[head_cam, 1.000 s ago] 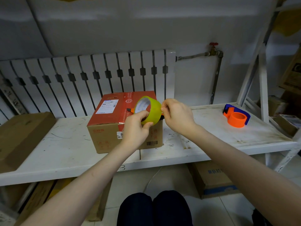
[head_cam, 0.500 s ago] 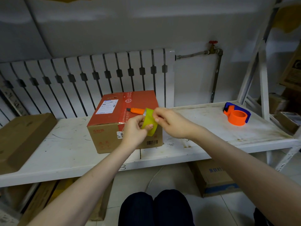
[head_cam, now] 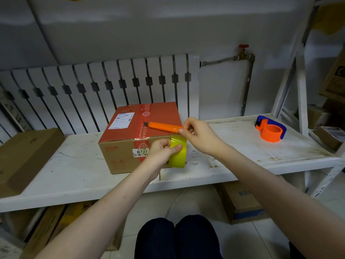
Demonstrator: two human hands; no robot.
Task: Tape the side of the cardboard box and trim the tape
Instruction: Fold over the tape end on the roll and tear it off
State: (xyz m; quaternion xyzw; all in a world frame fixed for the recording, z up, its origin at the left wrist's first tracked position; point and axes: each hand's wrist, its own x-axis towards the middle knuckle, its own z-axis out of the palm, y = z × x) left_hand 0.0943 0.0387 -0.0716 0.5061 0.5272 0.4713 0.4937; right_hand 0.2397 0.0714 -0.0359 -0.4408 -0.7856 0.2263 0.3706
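- Cardboard box (head_cam: 130,146), red top, brown sides, sits on the white worktop (head_cam: 74,174), left of centre, in front of a radiator (head_cam: 104,86).
- Yellow tape roll (head_cam: 178,153) stands on edge against the box's near face at its right corner.
- Left hand (head_cam: 161,151) has its fingers closed around the roll, thumb pressed on the outer tape surface.
- Right hand (head_cam: 199,134) is above the roll at the box's near-right top corner, fingers pinched together; whether they grip the tape's free end or the knife's end cannot be told.
- Orange utility knife (head_cam: 163,126) lies on the box top, tip pointing left, right end at the right hand.
- Orange and blue tape dispenser (head_cam: 270,130) rests far right on the worktop, well apart from the box.
- Another brown box (head_cam: 24,157) lies at the worktop's left end.
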